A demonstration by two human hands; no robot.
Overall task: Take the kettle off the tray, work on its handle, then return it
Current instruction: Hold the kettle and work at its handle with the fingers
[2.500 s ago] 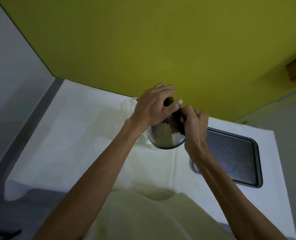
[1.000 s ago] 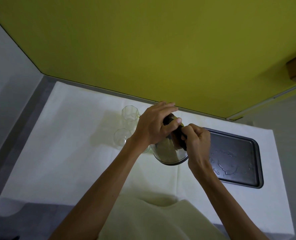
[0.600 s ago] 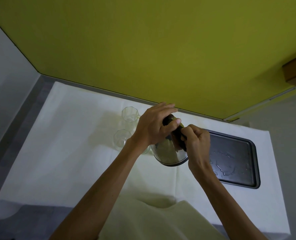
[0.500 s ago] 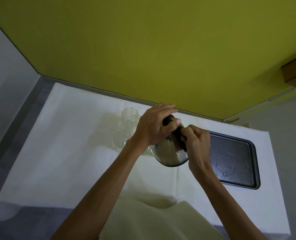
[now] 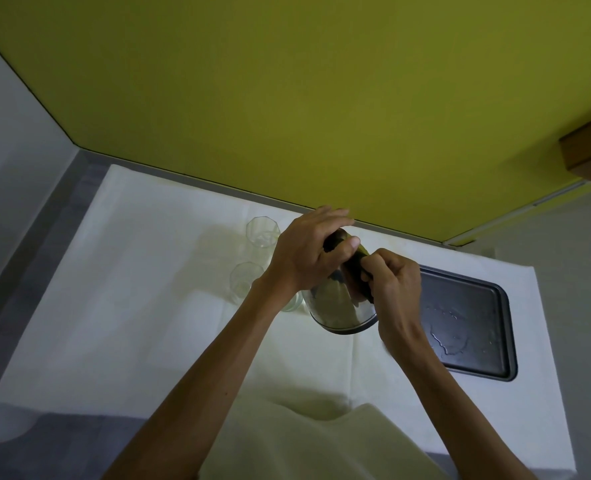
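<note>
Sitting off the dark rectangular metal tray (image 5: 477, 344), just left of it over the white cloth-covered table (image 5: 131, 306): shiny round-bodied steel kettle (image 5: 339, 306), black base rim, black curved handle (image 5: 356, 277). Right hand (image 5: 394, 282) has fingers curled tight round the handle's side, while left hand (image 5: 308, 254) clamps over the kettle top from above, thumb pressed on the handle's upper end, both forearms converging on it. Two clear faceted glasses (image 5: 261, 232) stand just left of the kettle, yellow-green wall (image 5: 287, 98) behind.
</note>
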